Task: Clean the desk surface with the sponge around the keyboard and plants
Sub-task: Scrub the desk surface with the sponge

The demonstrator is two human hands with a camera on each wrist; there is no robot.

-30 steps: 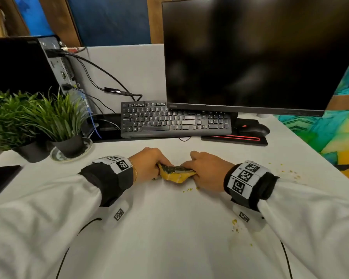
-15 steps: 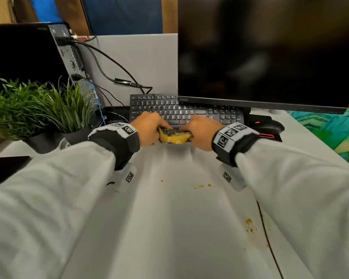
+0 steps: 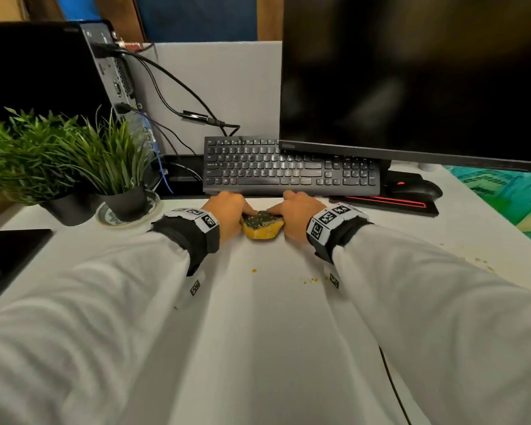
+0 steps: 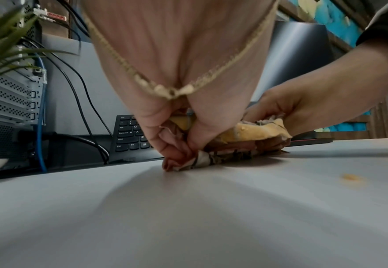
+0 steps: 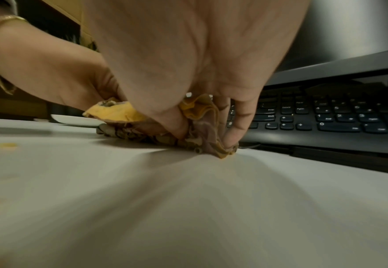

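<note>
A worn yellow sponge [image 3: 261,227] with a dark patterned top lies on the white desk [image 3: 273,332], just in front of the black keyboard [image 3: 288,167]. My left hand [image 3: 232,213] grips its left end and my right hand [image 3: 298,213] grips its right end, fingers curled round it. In the left wrist view my left hand [image 4: 177,145] pinches the sponge [image 4: 252,134] down against the desk. In the right wrist view my right hand [image 5: 202,127] squeezes the crumpled sponge [image 5: 119,114] beside the keyboard [image 5: 325,117]. Two potted plants [image 3: 114,167] stand at the left.
Yellow crumbs [image 3: 308,280] lie on the desk behind my hands. A big monitor [image 3: 411,75] overhangs the keyboard's right part. A mouse [image 3: 414,188] on a black pad sits right of it. A computer case [image 3: 43,72] with cables stands behind the plants; a dark tablet [image 3: 10,253] lies far left.
Both hands have pushed the sponge forward across the desk, from near me up to the keyboard's front edge. Crumbs are left behind on the desk.
</note>
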